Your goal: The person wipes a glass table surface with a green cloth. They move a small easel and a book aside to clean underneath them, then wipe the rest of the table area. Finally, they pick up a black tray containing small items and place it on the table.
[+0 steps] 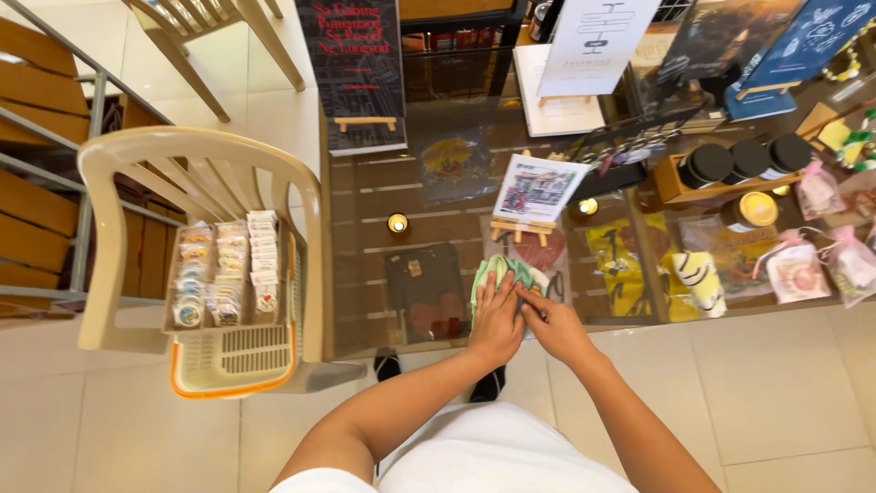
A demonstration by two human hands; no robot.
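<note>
Hands meet at the near edge of a glass tabletop (365,301), about 6 o'clock in the head view. Left hand (497,321) lies palm down, fingers flat and spread on a green-and-white patterned item (505,270), soft and flat, cloth or plastic-wrapped; cannot tell which. Right hand (554,325) comes in from 5 o'clock, fingertips pinching or pressing the item's right edge; whether this grip is clenched on it cannot be told. Left grip is released, pressing only.

Item: pale green with white wavy markings, rounded upper edge showing past the fingers, lower part hidden under both hands. It lies flat on the glass, just below a small wooden easel (518,228) carrying a printed card (538,187) at 12 o'clock.

Nearby: dark flat pouch (425,292) at 9 o'clock, just beside the item. Yellow packets (622,260) at 3 o'clock. Three black-lidded jars (746,160) in a wooden tray at 2 o'clock. Cream plastic chair (196,151) at 9 o'clock, well apart, holding a basket of small badges (224,274).
</note>
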